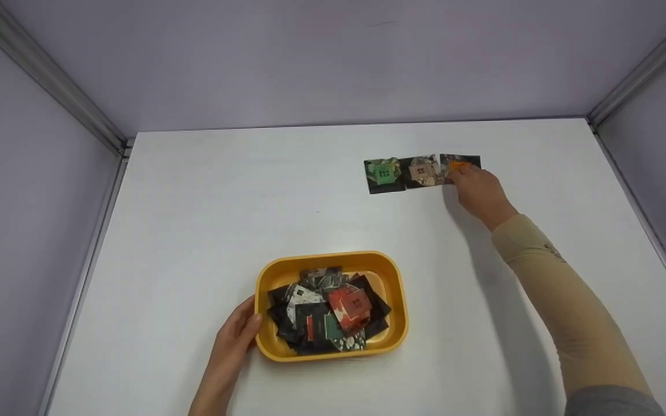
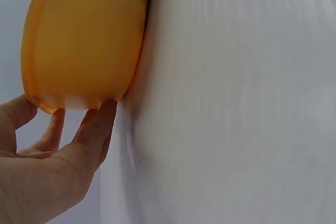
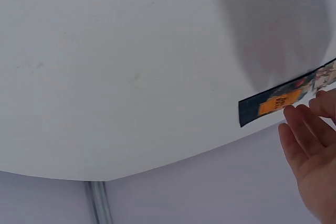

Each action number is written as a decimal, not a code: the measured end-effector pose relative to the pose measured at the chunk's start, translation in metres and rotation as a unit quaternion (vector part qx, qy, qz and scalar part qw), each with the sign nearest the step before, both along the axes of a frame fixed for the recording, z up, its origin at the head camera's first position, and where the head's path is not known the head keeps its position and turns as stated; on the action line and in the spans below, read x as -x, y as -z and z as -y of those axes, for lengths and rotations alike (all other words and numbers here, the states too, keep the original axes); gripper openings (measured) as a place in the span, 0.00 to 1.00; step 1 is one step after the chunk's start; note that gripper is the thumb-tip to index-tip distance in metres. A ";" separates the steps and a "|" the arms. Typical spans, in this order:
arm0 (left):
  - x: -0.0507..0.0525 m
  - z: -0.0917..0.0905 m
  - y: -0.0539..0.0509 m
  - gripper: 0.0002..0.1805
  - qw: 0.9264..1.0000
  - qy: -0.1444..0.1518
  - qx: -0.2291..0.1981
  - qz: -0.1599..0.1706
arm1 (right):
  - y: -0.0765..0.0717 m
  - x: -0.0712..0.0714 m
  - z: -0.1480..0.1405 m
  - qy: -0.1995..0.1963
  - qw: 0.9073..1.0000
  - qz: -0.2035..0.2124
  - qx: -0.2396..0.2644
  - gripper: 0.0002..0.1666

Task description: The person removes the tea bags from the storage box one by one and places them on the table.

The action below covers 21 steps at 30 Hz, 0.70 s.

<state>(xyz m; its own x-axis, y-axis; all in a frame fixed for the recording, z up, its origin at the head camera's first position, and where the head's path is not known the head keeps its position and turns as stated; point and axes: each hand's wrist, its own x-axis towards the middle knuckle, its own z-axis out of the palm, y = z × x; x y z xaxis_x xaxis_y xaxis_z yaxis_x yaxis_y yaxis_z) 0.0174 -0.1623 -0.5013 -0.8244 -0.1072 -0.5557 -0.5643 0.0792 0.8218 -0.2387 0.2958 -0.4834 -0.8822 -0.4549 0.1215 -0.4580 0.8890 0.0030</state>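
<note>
My left hand [image 1: 230, 345] grips the left side of a yellow bin [image 1: 333, 357], thumb at the rim and fingers against the outer wall; the left wrist view shows the hand [image 2: 63, 163] with its fingertips on the bin [image 2: 84, 45]. Several dark printed cards with coloured patches [image 1: 351, 306] lie jumbled inside. At the back right, my right hand [image 1: 482, 193] touches a dark card with an orange patch [image 1: 458, 165] with its fingertips. In the right wrist view, the hand's fingers [image 3: 302, 129] extend beside that flat card [image 3: 281, 102].
Left of the orange-patched card, a card with a beige patch [image 1: 423, 171] and one with a green patch [image 1: 385, 174] form a row on the white table [image 1: 194, 231]. Pale walls [image 1: 310, 63] stand behind and at both sides.
</note>
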 end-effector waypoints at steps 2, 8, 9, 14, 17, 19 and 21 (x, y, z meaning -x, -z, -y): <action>0.000 0.000 0.000 0.40 1.000 0.001 -0.002 0.000 | -0.003 -0.002 0.005 -0.022 0.999 -0.037 -0.009 0.08; 0.000 0.001 0.000 0.40 1.000 0.002 0.001 0.005 | -0.014 -0.021 0.027 -0.052 0.993 -0.069 -0.076 0.11; -0.001 0.001 0.000 0.40 1.000 0.002 0.002 0.003 | -0.016 -0.026 0.032 -0.056 0.993 -0.068 -0.076 0.11; -0.003 0.000 -0.001 0.39 1.000 0.001 0.007 -0.002 | -0.024 -0.050 0.055 -0.096 0.991 -0.063 -0.062 0.10; -0.002 0.000 -0.001 0.39 1.000 0.001 0.009 -0.004 | -0.029 -0.065 0.067 -0.132 0.988 -0.073 -0.045 0.11; -0.002 0.000 -0.001 0.40 1.000 0.002 0.010 -0.006 | -0.032 -0.075 0.073 -0.158 0.983 -0.085 -0.027 0.11; -0.002 0.000 0.000 0.40 1.000 0.002 0.007 -0.005 | -0.035 -0.085 0.079 -0.179 0.979 -0.097 -0.011 0.12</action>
